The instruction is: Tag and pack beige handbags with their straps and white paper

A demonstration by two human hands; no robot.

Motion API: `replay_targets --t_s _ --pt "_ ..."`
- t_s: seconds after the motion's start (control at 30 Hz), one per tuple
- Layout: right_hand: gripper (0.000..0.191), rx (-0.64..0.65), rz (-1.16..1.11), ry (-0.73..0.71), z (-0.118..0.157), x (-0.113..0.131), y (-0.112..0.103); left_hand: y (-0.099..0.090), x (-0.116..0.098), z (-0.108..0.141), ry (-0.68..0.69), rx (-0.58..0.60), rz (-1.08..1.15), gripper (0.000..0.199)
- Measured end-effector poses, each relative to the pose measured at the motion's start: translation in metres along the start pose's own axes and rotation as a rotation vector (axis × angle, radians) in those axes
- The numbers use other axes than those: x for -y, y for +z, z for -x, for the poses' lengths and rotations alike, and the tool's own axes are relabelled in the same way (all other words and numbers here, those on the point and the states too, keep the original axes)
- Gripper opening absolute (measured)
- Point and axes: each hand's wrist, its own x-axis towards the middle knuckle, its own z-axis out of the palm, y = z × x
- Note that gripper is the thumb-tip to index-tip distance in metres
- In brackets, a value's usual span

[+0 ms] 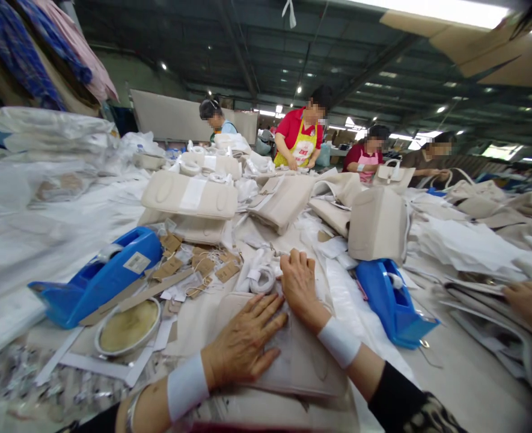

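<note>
Beige bag (311, 376), one: laid flat at the near edge of the tabletop (450, 376), apparently so that it can be reached by both hands. Left hand (250, 340): set palm down on the bag with fingers splayed, nothing grasped; the panel seems to be steadied by it. Right hand (300, 281): bent-fingered over the bag's far side, next to a white coil (266, 278); whether anything is pinched cannot be told. Tape dispensers, blue, two: a left dispenser (98, 279) and a right dispenser (398, 310), stationed either side of the bag, presumably for ready access. Round dish (129, 326), yellowish contents: placed toward the near left corner. Brown tags (202, 264), strung: heaped beside the coil, probably for easy picking. Further bags (189, 192): piled toward the far edge, likely to spare working room.
</note>
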Motion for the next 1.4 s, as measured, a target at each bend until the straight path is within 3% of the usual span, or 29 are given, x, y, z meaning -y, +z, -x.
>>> replay_targets --t_s 0.1,0.17,0.23,0.33,0.43,0.53,0.63,0.77,0.9,1.07,1.23,1.33,1.4 --pt "0.01 -0.098 -0.42 0.095 0.002 -0.028 -0.017 0.001 0.001 0.001 0.013 -0.001 -0.038 0.07" --pt "0.017 -0.164 -0.64 0.191 0.013 -0.07 -0.038 0.002 0.002 0.002 0.031 -0.016 -0.063 0.07" --pt "0.026 -0.23 -0.672 0.362 0.03 -0.126 -0.063 0.004 0.004 0.003 0.044 -0.045 -0.094 0.069" --pt "0.036 -0.262 -0.54 0.743 0.059 -0.204 -0.104 0.008 0.007 0.002 0.06 -0.109 -0.152 0.067" --pt "0.034 -0.134 -0.502 0.931 0.082 -0.243 -0.13 0.013 0.012 0.0 0.091 -0.176 -0.201 0.065" --pt "0.03 0.051 -0.608 0.956 0.093 -0.244 -0.132 0.017 0.014 -0.001 0.118 -0.219 -0.227 0.064" --pt "0.03 0.11 -0.726 0.919 0.095 -0.233 -0.123 0.019 0.016 -0.002 0.13 -0.223 -0.241 0.063" --pt "0.03 0.038 -0.839 0.89 0.087 -0.23 -0.115 0.02 0.017 -0.002 0.126 -0.206 -0.221 0.063" --pt "0.032 -0.138 -0.864 0.888 0.086 -0.236 -0.127 0.019 0.018 -0.003 0.128 -0.198 -0.189 0.064" --pt "0.042 -0.247 -0.854 0.934 0.124 -0.228 -0.141 0.018 0.017 -0.004 0.125 -0.238 -0.127 0.062" --pt "0.042 -0.206 -0.841 1.043 0.17 -0.21 -0.103 0.019 0.018 -0.003 0.116 -0.214 -0.16 0.063" --pt "0.042 -0.198 -0.773 1.035 0.177 -0.212 -0.083 0.02 0.019 -0.003 0.122 -0.21 -0.161 0.063" --pt "0.039 -0.203 -0.676 1.02 0.179 -0.218 -0.083 0.021 0.019 -0.002 0.116 -0.216 -0.143 0.063"
